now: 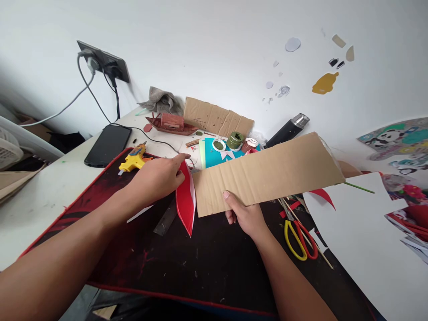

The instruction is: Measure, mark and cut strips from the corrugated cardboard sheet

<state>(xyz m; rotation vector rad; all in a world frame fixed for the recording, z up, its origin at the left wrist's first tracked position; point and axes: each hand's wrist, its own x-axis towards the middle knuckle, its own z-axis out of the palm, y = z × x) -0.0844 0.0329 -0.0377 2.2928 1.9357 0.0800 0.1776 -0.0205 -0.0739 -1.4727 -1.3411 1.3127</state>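
My right hand (pixel 245 215) grips the lower edge of a long corrugated cardboard strip (pixel 267 171), holding it tilted above the dark desk mat (pixel 187 263). My left hand (pixel 160 177) is closed on the top of a folded red and white paper piece (pixel 186 200), shaped like a pointed hull, which stands on edge right beside the strip's left end. A grey flat ruler-like bar (pixel 165 219) lies on the mat below my left hand.
A yellow glue gun (pixel 134 160) and black phone (pixel 107 145) lie at the left. Small paint pots (pixel 235 140), a model boat (pixel 170 124) and another cardboard piece (pixel 217 118) stand behind. Red and yellow scissors (pixel 299 236), white paper (pixel 361 232) and a black flask (pixel 287 129) are at right.
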